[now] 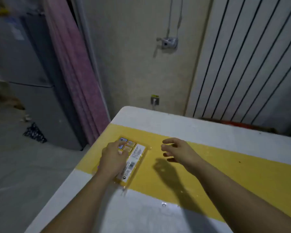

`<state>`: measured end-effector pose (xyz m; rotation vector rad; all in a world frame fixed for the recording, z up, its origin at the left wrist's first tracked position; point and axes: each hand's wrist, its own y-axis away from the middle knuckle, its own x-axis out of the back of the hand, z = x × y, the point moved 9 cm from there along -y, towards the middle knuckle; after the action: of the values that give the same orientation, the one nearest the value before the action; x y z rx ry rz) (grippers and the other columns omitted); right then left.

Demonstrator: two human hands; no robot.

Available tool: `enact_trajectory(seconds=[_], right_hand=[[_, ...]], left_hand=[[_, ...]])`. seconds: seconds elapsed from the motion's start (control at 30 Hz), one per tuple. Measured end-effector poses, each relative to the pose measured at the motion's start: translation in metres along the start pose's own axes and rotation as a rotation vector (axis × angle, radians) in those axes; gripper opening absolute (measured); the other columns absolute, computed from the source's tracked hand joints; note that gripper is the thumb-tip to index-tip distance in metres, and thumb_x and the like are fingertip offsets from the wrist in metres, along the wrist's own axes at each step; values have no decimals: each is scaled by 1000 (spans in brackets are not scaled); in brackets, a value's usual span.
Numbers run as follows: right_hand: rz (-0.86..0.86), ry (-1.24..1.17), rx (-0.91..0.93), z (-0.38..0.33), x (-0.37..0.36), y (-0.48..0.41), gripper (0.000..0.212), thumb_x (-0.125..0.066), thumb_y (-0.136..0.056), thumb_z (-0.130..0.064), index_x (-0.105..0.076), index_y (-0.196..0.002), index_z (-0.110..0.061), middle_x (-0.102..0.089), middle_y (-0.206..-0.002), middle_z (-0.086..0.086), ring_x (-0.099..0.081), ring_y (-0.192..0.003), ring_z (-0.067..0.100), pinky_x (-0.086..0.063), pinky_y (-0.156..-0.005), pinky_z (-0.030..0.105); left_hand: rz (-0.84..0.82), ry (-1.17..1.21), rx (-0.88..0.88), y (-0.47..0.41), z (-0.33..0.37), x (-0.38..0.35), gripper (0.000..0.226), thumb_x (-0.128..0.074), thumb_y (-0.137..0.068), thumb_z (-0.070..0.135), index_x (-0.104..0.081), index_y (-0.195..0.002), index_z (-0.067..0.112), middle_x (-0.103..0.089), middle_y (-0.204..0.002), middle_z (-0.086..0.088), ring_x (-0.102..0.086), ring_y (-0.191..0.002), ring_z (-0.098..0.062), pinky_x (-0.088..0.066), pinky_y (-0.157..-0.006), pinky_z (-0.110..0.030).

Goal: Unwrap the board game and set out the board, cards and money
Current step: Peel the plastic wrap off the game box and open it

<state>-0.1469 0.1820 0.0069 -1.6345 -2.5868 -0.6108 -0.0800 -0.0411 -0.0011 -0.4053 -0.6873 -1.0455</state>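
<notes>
Lying flat on the yellow band (pixel 225 169) of the table (pixel 208 130), close to the table's left edge, the board game (pixel 136 154) is a slim yellow box. It looks sealed: glossy film (pixel 124 187) pokes out past its near corner, and a white label (pixel 133 159) with a barcode runs along its right side. The left hand (pixel 113 158) rests on top and covers the box's left half. Its fingers are laid over the printed face and press down rather than wrapping an edge. The right hand (pixel 178 150) hovers just beside the box on the right, apart from it, with fingers loosely bent and holding nothing.

The step in hand, as I read it, is getting the wrap off; no board, cards or money are out yet. To do it well, the left hand should act as the anchor so the box cannot slide toward the nearby table edge. The right fingertips should go to a corner or seam, where the film has slack to pinch. A fingernail will probably be needed to start the tear in such thin, slippery film. Tearing along an edge, with the box kept flat on the table, should stop the contents spilling.
</notes>
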Motion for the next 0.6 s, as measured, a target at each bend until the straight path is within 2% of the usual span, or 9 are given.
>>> enact_trajectory(seconds=[0.1,0.17,0.23,0.3,0.37,0.43,0.47,0.53,0.6], right_hand=[[-65,-2,-54,39,-37,-18,30,-60,-92,-23,-54,-119,-12,-59,-94,3,-62,-89,17,-51,-85,37],[-106,-37,-81,64,-60,-30,31,-60,-92,-23,-51,-121,-14,-58,-85,1,-61,-91,19,-50,-81,35],[-120,-42,-80,81,-74,-40,34,-62,-91,-26,-49,-120,-16,-53,-72,-4,-57,-78,15,-46,-73,31],[-178,-78,-47,90,-90,-45,19,-61,-92,-27,-54,-105,-15,-53,-63,-8,-51,-64,12,-40,-64,28],[-223,-221,-38,97,-102,-44,7,-56,-95,-16,-60,-92,-11,-65,-66,-5,-57,-67,14,-46,-67,31],[-196,-264,-2,99,-100,-35,11,-57,-94,-15,-65,-99,-9,-72,-91,3,-63,-86,19,-51,-87,39],[-167,-268,18,102,-94,-29,17,-59,-92,-16,-64,-105,-6,-72,-94,4,-62,-87,20,-49,-89,40],[-111,-271,46,107,-75,-5,20,-58,-93,-13,-59,-108,0,-71,-88,3,-60,-75,17,-48,-74,34],[-67,-268,83,114,-53,28,18,-54,-94,-7,-57,-111,-2,-70,-99,10,-64,-75,20,-53,-74,38]], left_hand=[[119,-227,39,-11,-45,-4,46,-59,-85,28,-54,-130,23,-52,-133,-8,-46,-122,-30,-36,-102,-39],[115,-275,133,-12,-72,-8,54,-56,-88,42,-44,-138,24,-46,-140,-10,-41,-127,-32,-34,-104,-41],[75,-332,179,-12,-90,-18,58,-50,-90,50,-39,-140,23,-48,-136,-12,-46,-123,-34,-37,-99,-40],[82,-377,159,-12,-94,-23,55,-49,-90,50,-42,-138,22,-52,-130,-13,-49,-117,-35,-39,-95,-39],[112,-260,128,-11,-95,-27,57,-54,-90,47,-44,-137,18,-55,-128,-14,-52,-115,-34,-43,-94,-39],[127,-120,106,-2,-91,-34,60,-60,-88,40,-43,-139,12,-55,-131,-14,-54,-115,-32,-43,-91,-33],[125,-45,104,7,-88,-39,61,-61,-88,36,-42,-140,9,-55,-131,-14,-55,-113,-30,-42,-88,-30],[105,133,59,31,-73,-52,52,-62,-89,26,-48,-135,7,-62,-120,-10,-61,-97,-23,-44,-77,-23],[94,343,-8,64,-50,-65,34,-62,-90,16,-56,-123,10,-64,-97,0,-60,-75,-12,-45,-62,-14]])
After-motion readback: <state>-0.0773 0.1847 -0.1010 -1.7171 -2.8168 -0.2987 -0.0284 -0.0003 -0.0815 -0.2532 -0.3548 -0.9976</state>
